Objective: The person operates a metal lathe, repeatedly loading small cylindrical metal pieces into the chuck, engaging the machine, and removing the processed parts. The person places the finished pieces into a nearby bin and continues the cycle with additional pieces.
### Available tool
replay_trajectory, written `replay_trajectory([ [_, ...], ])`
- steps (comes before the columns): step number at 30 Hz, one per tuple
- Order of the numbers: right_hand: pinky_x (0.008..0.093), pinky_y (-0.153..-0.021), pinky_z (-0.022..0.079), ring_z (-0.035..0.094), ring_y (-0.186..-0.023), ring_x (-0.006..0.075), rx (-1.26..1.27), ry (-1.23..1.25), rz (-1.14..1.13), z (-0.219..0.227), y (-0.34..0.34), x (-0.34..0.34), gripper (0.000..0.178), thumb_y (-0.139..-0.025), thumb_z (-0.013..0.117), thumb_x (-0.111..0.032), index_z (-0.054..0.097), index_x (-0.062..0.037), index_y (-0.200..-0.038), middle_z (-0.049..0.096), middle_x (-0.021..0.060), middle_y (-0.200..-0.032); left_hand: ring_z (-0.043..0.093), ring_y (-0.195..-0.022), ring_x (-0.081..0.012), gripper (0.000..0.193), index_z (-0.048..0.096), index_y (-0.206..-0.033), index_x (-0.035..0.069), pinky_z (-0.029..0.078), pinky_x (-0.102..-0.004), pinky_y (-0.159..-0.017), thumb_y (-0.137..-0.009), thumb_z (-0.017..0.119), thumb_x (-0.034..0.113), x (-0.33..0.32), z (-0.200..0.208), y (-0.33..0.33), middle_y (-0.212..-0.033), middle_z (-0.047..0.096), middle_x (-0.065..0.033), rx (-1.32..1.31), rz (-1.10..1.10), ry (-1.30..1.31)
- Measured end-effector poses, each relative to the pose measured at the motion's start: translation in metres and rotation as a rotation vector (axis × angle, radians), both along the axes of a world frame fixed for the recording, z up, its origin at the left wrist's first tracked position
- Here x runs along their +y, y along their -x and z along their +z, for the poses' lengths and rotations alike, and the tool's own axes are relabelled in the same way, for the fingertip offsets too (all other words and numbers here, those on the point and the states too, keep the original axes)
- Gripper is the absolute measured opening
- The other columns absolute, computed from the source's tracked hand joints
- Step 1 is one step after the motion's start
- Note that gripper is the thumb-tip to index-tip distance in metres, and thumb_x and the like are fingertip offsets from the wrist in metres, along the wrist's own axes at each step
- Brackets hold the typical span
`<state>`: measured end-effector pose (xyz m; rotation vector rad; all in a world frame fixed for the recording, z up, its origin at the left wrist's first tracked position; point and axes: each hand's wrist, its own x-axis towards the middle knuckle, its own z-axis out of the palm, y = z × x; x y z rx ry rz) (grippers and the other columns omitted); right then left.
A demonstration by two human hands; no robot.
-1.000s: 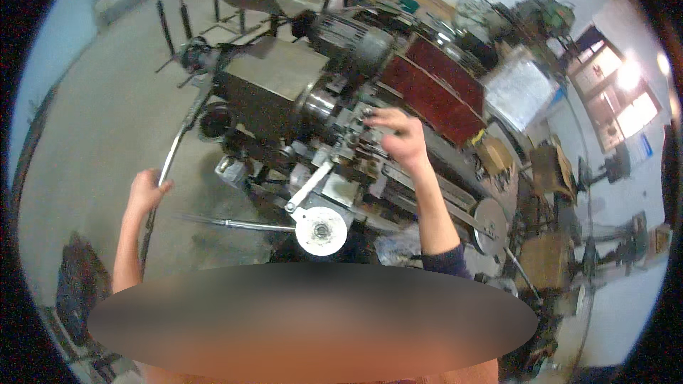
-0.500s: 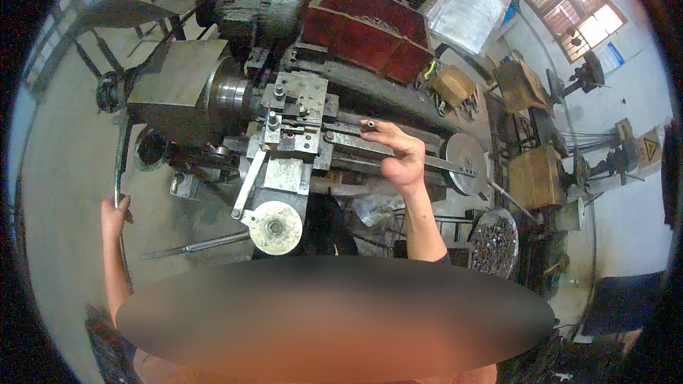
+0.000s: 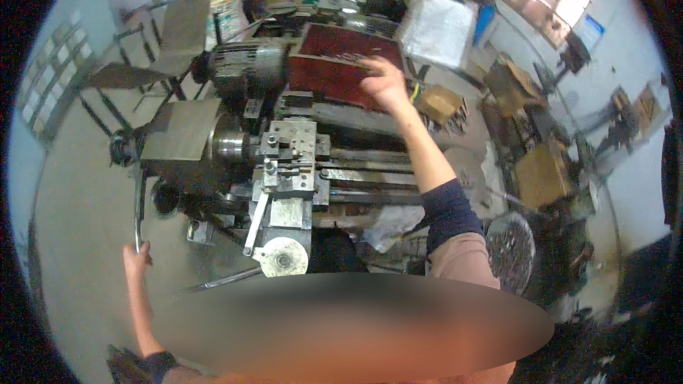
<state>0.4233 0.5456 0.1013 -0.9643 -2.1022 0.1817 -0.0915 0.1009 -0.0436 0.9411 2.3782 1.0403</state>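
Observation:
On the left, my left hand [image 3: 136,256] is closed round the lower end of a long metal lever [image 3: 139,206] on the lathe's left side. My right hand [image 3: 385,85] is stretched out over a dark red tray [image 3: 320,80] behind the lathe bed. Its fingers reach left with thumb and forefinger apart, near a small pile of metal pieces [image 3: 347,57]. Motion blurs the fingertips, and no piece shows between them. Between my arms stand the lathe's tool slide [image 3: 295,135], the chuck [image 3: 231,146] and a round pale handwheel [image 3: 283,259].
An electric motor [image 3: 249,64] sits behind the headstock cover [image 3: 181,131]. To the right are cardboard boxes [image 3: 541,178] and a round container of metal bits [image 3: 511,252]. A silvery wrapped block [image 3: 439,26] and a chair [image 3: 181,35] stand at the back.
My right hand has moved from above the lathe bed, where it held a small metal tube, up and away over the red tray. My left hand stays on the lever. The view has shifted.

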Motion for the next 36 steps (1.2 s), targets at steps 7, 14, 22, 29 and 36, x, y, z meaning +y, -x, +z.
replay_trajectory([
  [7, 0.0336, -0.084, 0.045, 0.055, -0.102, 0.0305, 0.139, 0.151, -0.049, -0.121, -0.126, -0.155, 0.036, -0.058, 0.062, -0.016, 0.065, -0.0027, -0.092, 0.054, 0.0191, -0.116, 0.049, -0.049, -0.0141, 0.031, 0.056, -0.088, -0.004, 0.040, -0.0278, -0.045, -0.078, 0.063, 0.025, 0.002, -0.019, 0.025, -0.054, 0.050, -0.0060, -0.072, -0.053, 0.037],
  [14, 0.0273, -0.063, 0.049, 0.062, -0.066, 0.0135, 0.296, 0.831, -0.874, -0.193, -0.359, -0.355, 0.034, -0.065, 0.061, -0.020, 0.066, -0.0043, -0.094, 0.066, 0.0102, -0.079, 0.050, -0.047, -0.0159, 0.036, 0.056, -0.094, -0.007, 0.046, -0.0310, -0.046, -0.079, 0.065, 0.024, 0.012, -0.038, 0.075, -0.055, 0.050, -0.0072, -0.282, -0.125, 0.123],
  [22, 0.0392, -0.076, 0.049, 0.059, -0.081, 0.0347, -0.303, 0.895, -0.862, -0.303, -0.363, -0.396, 0.040, -0.056, 0.064, -0.026, 0.065, -0.0073, -0.091, 0.062, 0.0179, -0.085, 0.050, -0.045, -0.0160, 0.036, 0.054, -0.096, -0.006, 0.047, -0.0324, -0.046, -0.079, 0.065, 0.025, 0.008, -0.035, 0.073, -0.056, 0.051, -0.0076, -0.254, -0.030, 0.105],
  [29, 0.0392, -0.073, 0.050, 0.060, -0.078, 0.0354, -0.485, 0.835, -0.666, -0.329, -0.332, -0.380, 0.028, -0.056, 0.058, -0.020, 0.061, 0.0022, -0.072, 0.061, 0.0228, -0.083, 0.052, -0.045, -0.0161, 0.040, 0.058, -0.082, -0.006, 0.043, -0.0286, -0.043, -0.076, 0.066, 0.032, 0.009, -0.012, 0.038, -0.053, 0.055, -0.0096, -0.136, -0.033, 0.098],
  [36, 0.0367, -0.083, 0.047, 0.056, -0.095, 0.0326, -0.559, 1.067, -0.754, -0.314, -0.319, -0.376, 0.028, -0.061, 0.061, -0.019, 0.064, -0.0009, -0.082, 0.061, 0.0194, -0.093, 0.049, -0.042, -0.0160, 0.035, 0.052, -0.059, 0.001, 0.041, -0.0304, -0.039, -0.076, 0.068, 0.027, 0.012, -0.004, 0.021, -0.050, 0.051, -0.0075, -0.147, -0.021, 0.034],
])
